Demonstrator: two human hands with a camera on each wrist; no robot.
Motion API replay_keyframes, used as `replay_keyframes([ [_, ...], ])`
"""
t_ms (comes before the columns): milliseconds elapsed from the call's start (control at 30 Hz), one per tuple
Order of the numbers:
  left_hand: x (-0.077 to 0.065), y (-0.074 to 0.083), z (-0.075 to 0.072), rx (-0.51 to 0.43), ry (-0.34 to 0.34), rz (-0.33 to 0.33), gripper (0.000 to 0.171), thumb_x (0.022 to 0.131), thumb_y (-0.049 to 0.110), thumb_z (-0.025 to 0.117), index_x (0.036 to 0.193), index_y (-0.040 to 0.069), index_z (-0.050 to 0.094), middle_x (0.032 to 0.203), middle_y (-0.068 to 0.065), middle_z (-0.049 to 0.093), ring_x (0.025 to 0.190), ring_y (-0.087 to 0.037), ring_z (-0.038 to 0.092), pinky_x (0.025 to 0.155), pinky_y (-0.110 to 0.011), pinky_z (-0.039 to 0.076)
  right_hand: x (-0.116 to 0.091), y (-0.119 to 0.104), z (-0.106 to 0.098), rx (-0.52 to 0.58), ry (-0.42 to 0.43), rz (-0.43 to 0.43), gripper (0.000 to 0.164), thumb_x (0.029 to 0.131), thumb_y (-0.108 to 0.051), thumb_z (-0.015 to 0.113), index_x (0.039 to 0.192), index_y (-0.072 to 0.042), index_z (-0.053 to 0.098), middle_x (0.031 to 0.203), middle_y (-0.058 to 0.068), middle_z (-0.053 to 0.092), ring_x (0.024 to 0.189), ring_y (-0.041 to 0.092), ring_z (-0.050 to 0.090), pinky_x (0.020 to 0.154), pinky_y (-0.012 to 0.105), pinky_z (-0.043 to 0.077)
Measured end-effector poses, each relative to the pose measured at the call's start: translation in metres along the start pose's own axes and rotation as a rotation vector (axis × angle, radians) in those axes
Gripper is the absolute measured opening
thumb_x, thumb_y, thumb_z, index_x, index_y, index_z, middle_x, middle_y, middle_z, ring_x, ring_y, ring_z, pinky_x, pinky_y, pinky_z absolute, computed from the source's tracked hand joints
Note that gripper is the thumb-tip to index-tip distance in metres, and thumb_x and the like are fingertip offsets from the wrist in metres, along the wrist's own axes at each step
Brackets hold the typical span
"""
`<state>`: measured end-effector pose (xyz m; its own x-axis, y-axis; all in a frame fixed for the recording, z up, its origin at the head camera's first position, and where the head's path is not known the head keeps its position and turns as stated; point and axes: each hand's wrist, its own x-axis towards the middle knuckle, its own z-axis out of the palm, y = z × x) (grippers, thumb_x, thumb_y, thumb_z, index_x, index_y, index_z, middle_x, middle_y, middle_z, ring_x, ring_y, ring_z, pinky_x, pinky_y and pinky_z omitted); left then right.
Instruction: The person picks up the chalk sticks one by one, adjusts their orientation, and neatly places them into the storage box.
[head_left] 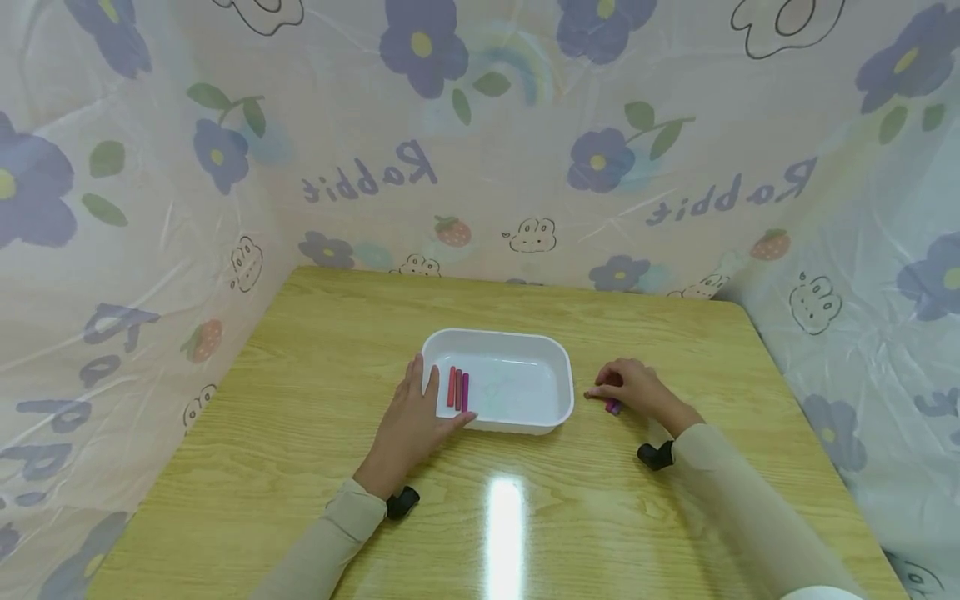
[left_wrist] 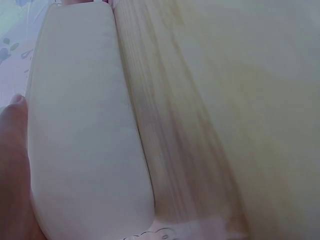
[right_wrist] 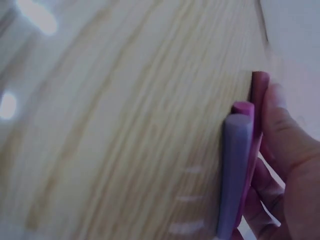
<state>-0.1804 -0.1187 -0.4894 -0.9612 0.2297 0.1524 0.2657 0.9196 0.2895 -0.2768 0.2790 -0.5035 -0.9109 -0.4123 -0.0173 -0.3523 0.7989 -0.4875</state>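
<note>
A white rectangular tray [head_left: 531,340] stands on the table, its outer wall [left_wrist: 90,120] large in the left wrist view. Inside, at its left end, a red crayon [head_left: 452,387], a brownish-red crayon [head_left: 458,390] and a magenta crayon [head_left: 465,393] lie side by side. My left hand [head_left: 411,423] rests on the tray's near left corner, fingers spread and thumb along the near rim. Right of the tray, my right hand [head_left: 636,390] pinches a dark red crayon [right_wrist: 259,85] between thumb and fingers. Against it lie a pink crayon [right_wrist: 244,107] and a purple crayon [right_wrist: 234,165] on the table.
The wood-grain table [head_left: 300,500] reaches back to a patterned curtain [head_left: 480,183], which also hangs at both sides. Black wrist-worn devices sit below each hand, one at the left wrist [head_left: 403,502] and one at the right wrist [head_left: 656,456].
</note>
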Motion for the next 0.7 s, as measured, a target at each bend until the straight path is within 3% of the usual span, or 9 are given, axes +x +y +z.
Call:
replay_keyframes([
  [133,-0.001,0.0,0.001,0.001,0.004,0.006,0.104,0.079,0.079,0.033,0.144,-0.001,0.029,0.152,-0.023,0.004,0.14,-0.034,0.007,0.109,-0.044,0.02,-0.002,-0.002,0.001,0.012,-0.017,0.017,0.016,0.086,-0.031,0.067,0.088,-0.015,0.067,0.08,-0.006,0.063,0.072,0.01,0.059,0.082,0.049,0.043],
  [500,-0.001,-0.001,0.0,-0.004,0.005,-0.002,0.104,0.078,0.08,0.031,0.144,0.0,0.028,0.153,-0.022,0.003,0.14,-0.033,0.007,0.108,-0.044,0.022,0.0,-0.005,-0.004,0.024,-0.068,-0.104,0.011,0.084,-0.024,0.07,0.09,-0.015,0.067,0.086,-0.006,0.063,0.079,0.01,0.059,0.078,0.042,0.048],
  [700,0.0,0.0,-0.001,-0.011,0.001,0.001,0.103,0.079,0.079,0.032,0.144,0.0,0.028,0.153,-0.022,0.002,0.14,-0.034,0.006,0.108,-0.044,0.022,0.001,-0.011,-0.006,0.062,-0.11,-0.119,0.01,0.085,-0.02,0.069,0.09,-0.012,0.066,0.085,-0.003,0.064,0.065,0.008,0.059,0.068,0.035,0.052],
])
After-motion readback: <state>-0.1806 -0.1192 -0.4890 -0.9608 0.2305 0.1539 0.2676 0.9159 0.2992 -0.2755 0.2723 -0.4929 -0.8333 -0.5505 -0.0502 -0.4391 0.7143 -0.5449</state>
